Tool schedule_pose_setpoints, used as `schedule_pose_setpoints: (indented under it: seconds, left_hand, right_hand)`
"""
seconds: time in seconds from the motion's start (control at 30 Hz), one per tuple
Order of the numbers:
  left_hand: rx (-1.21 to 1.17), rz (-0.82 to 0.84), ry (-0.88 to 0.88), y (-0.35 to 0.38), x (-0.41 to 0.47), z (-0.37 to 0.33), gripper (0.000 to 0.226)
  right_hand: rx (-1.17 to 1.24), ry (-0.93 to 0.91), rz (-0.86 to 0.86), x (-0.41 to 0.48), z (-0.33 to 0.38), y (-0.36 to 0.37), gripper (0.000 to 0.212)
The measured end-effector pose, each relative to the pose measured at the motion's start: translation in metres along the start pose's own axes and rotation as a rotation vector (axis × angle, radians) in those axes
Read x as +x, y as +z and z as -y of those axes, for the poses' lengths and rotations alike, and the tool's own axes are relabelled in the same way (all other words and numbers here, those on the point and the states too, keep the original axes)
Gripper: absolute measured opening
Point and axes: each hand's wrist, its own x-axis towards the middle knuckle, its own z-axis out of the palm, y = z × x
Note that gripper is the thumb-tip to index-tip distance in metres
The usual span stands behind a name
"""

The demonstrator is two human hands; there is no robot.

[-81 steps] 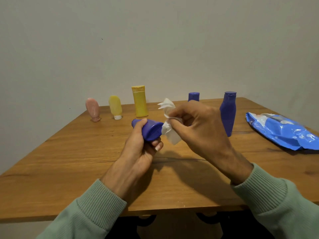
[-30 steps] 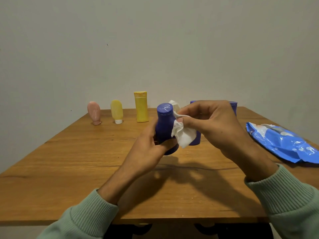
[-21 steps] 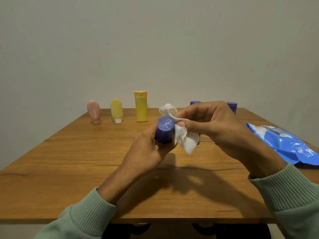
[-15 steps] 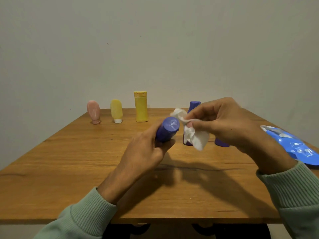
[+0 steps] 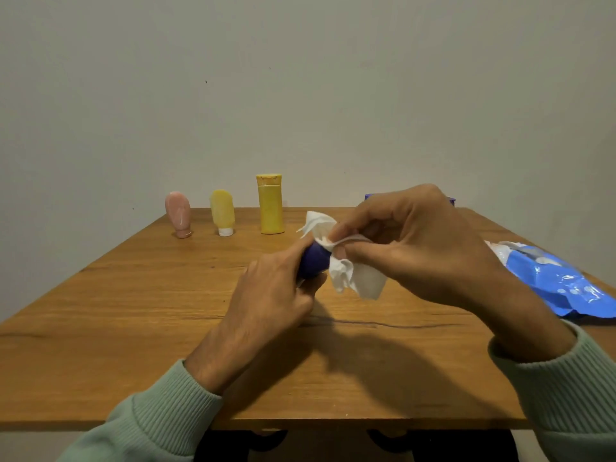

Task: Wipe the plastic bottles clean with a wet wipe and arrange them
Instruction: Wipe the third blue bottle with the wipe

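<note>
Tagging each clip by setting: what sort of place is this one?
Probably a room in a home, though that is a guess: a wooden table by a plain wall, toiletry-style bottles such as the yellow bottle standing on it, and a blue wet wipe pack.

A plain wall (image 5: 300, 78) fills the top half of the view. It is a pale grey-green colour. One tiny dark speck (image 5: 206, 82) sits high on it, and another speck (image 5: 133, 208) sits lower on the left. In front of the wall stands a bench (image 5: 133, 311) made of warm brown wood with darker wavy lines in it. A long thin crack (image 5: 383, 325) runs across its top. A soft dark shadow (image 5: 383, 361) lies on the wood near the middle. Under the near edge, a dark curvy frame (image 5: 266, 438) peeks out. The light is soft and a bit dim.
</note>
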Motion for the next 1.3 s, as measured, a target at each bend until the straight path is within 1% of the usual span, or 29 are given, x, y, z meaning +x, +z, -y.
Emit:
schedule_pose_setpoints:
  seconds: [0.1,0.17,0.23,0.27,0.4,0.43,0.5,0.57,0.6,0.7,0.77,0.83,0.87,1.0,1.07,1.13,1.17,1.3]
  left_hand:
    - [0.045,0.01,0.002,-0.002,0.0,-0.001,0.045]
    - [0.079,-0.006,0.002,-0.003,-0.001,-0.001,0.04]
    - [0.11,0.007,-0.025,-0.001,-0.002,-0.001,0.033]
    - [0.12,0.015,-0.04,-0.001,-0.002,-0.001,0.032]
    - [0.111,0.039,-0.039,0.0,-0.001,-0.003,0.046]
    - [0.096,0.046,-0.044,-0.001,-0.001,-0.004,0.046]
    - [0.079,0.033,-0.058,-0.002,-0.002,-0.003,0.037]
    - [0.095,0.003,-0.064,-0.001,-0.002,-0.002,0.032]
    - [0.093,0.004,-0.067,-0.001,-0.002,-0.003,0.034]
    - [0.077,0.02,-0.064,-0.001,-0.002,-0.006,0.049]
    - [0.082,0.01,-0.048,0.0,-0.002,-0.005,0.048]
    - [0.111,-0.008,-0.051,0.001,-0.001,-0.003,0.038]
    - [0.122,-0.012,-0.062,0.001,-0.001,-0.003,0.036]
    - [0.123,-0.003,-0.033,0.001,-0.002,-0.005,0.049]
    - [0.1,0.019,-0.035,0.0,-0.003,-0.005,0.05]
    - [0.114,0.012,-0.05,0.0,-0.002,-0.003,0.045]
    - [0.127,0.009,-0.065,0.0,-0.001,-0.003,0.043]
    - [0.096,0.021,-0.072,-0.001,-0.001,-0.004,0.048]
  right_hand:
    - [-0.092,-0.018,-0.102,0.001,-0.001,0.005,0.017]
    - [-0.09,-0.022,-0.074,0.0,0.001,0.007,0.017]
    - [-0.08,-0.042,-0.008,-0.001,0.003,0.008,0.019]
    - [-0.081,-0.051,-0.003,-0.002,0.004,0.009,0.019]
    - [-0.107,-0.022,-0.117,0.0,0.002,0.012,0.018]
    - [-0.114,-0.002,-0.108,0.0,0.002,0.011,0.018]
    - [-0.09,0.02,-0.022,-0.001,0.003,0.009,0.019]
    - [-0.058,0.004,0.023,-0.002,0.005,0.007,0.019]
    - [-0.059,-0.003,-0.002,-0.002,0.004,0.008,0.019]
    - [-0.148,0.007,-0.12,0.0,0.002,0.011,0.019]
    - [-0.166,0.025,-0.092,0.0,0.003,0.009,0.019]
    - [-0.126,0.022,-0.001,-0.001,0.005,0.007,0.019]
    - [-0.116,0.011,0.011,-0.001,0.006,0.007,0.019]
    - [-0.162,0.018,-0.125,0.0,0.003,0.012,0.019]
    - [-0.172,0.043,-0.09,0.0,0.004,0.01,0.019]
    - [-0.14,0.028,-0.024,0.0,0.005,0.009,0.019]
    - [-0.127,0.011,-0.019,-0.001,0.006,0.01,0.019]
    - [-0.165,0.007,-0.138,0.0,0.003,0.015,0.018]
